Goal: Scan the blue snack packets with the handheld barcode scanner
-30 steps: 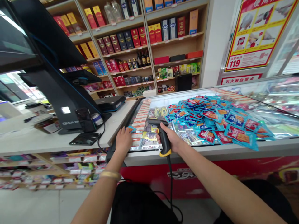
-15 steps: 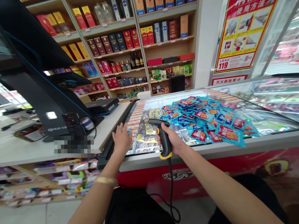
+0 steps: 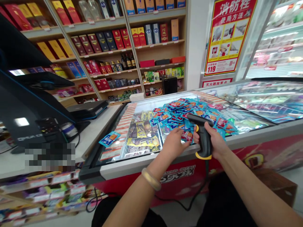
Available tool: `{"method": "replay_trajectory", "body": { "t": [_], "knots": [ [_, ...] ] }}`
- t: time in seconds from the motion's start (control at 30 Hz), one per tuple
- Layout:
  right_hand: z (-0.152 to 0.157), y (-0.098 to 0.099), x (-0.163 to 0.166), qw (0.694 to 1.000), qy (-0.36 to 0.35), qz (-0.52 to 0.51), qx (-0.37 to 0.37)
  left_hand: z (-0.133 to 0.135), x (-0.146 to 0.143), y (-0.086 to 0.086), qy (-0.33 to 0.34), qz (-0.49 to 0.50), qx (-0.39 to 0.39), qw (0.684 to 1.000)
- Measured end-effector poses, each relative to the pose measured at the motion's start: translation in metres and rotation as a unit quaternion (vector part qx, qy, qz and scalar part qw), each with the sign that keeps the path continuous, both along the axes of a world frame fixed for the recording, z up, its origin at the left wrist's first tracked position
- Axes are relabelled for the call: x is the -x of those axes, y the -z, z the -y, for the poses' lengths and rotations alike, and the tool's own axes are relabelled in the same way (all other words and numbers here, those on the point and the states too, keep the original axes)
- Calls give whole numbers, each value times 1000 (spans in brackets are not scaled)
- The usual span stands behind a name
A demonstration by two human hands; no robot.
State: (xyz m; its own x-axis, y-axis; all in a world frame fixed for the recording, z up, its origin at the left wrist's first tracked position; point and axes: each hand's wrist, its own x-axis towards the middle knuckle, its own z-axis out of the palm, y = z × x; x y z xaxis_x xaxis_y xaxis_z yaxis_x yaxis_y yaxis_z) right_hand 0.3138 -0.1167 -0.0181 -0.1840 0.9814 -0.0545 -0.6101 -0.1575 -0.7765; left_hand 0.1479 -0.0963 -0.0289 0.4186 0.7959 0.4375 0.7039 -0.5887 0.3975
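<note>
My right hand (image 3: 216, 140) is wrapped round the grip of a black and yellow barcode scanner (image 3: 204, 138), its head tilted over the heap. My left hand (image 3: 174, 142) is at the near edge of the pile of blue and red snack packets (image 3: 175, 108), thumb apart from the fingers. The fingertips reach the packets; nothing shows in its grasp. One single snack packet (image 3: 109, 138) lies apart on the left end of the freezer's glass top (image 3: 123, 126). A cable runs down from the scanner.
To the left stands a counter (image 3: 94, 132) with a dark checkout machine (image 3: 35, 104) and a flat black device (image 3: 88, 108). Shelves of boxed bottles (image 3: 101, 42) line the back. The chest freezer's front rim (image 3: 146, 159) runs across before me. A looping cable (image 3: 175, 200) hangs near the floor.
My left hand has moved right, from the freezer's left end to the pile, leaving a snack packet behind there. The scanner, in my right hand, has shifted right. The view has turned slightly.
</note>
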Motion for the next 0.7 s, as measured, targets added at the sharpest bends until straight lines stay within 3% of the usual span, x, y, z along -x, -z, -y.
{"method": "replay_trajectory", "body": {
  "t": [0.17,0.27,0.4,0.57,0.7],
  "knots": [
    [0,8,-15,1000,26,6,-8,1,-28,-5,-107,-65,45,991],
    [-1,9,-14,1000,8,10,-14,2,-26,-9,-119,-90,73,986],
    [-3,8,-12,1000,12,25,-9,2,-6,-12,-102,-74,100,987],
    [-4,7,-10,1000,1,18,-10,-4,39,-12,-71,-60,118,989],
    [-4,1,4,1000,-3,18,10,-5,59,-11,-50,-83,104,990]
  ]
}}
